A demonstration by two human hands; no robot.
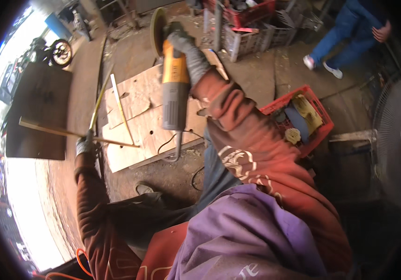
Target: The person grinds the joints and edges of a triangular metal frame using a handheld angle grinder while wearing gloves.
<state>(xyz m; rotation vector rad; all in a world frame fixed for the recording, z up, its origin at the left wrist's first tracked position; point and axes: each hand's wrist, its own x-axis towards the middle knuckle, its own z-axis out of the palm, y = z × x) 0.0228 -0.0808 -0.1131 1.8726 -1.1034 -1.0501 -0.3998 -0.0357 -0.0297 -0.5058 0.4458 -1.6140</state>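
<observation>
One angle grinder (174, 79), yellow and grey, with one disc at its far end: your gloved right hand (187, 49) is closed round its neck and holds it up above the floor, its cable hanging from the tail

One thin metal strip (98, 100), pale yellow: your gloved left hand (86, 145) is clamped on its lower end, and the strip rises away from you

Two more slim bars: one (69, 133) runs crosswise just by your left hand, one (121, 109) lies on the boards

Several flat plywood boards (139, 121), overlapping on the dirt floor below the grinder; you cannot get an exact count

One dark sheet (41, 107) at your left

One red crate (315, 135) at your right, with yellow and blue items inside

Several grey and red crates (256, 28) stacked farther off

One fan (396, 135) at far right

One other person (350, 32) in blue, top right
</observation>
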